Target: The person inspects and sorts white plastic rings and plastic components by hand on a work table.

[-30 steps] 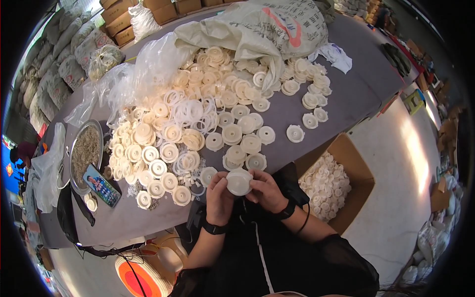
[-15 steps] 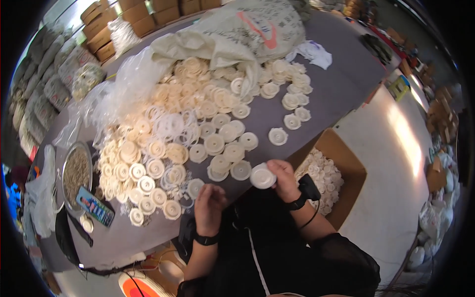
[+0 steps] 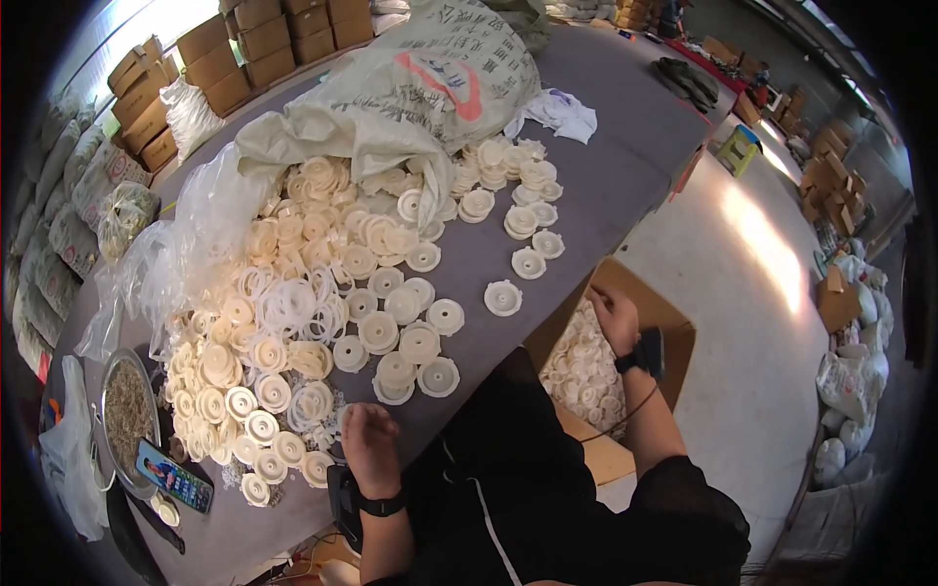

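My left hand is at the table's near edge, beside the heap of cream plastic discs. Its fingers are loosely bent and apart, and the fingertips overlap the edge of a pale disc; no firm hold shows. To the right, my right hand reaches over an open cardboard box. Its fingers are partly extended downward, with no disc visible in them. Many small whitish plastic pieces fill the box. Several round flanged discs lie on the table between my hands.
Clear plastic film and a large woven sack lie behind the heap. A metal bowl of grainy bits and a phone are at the left. A white cloth lies at the far side.
My right hand has moved from the table edge to over the box, and the white disc it held is gone from view. The view has shifted; my left hand stays by the heap.
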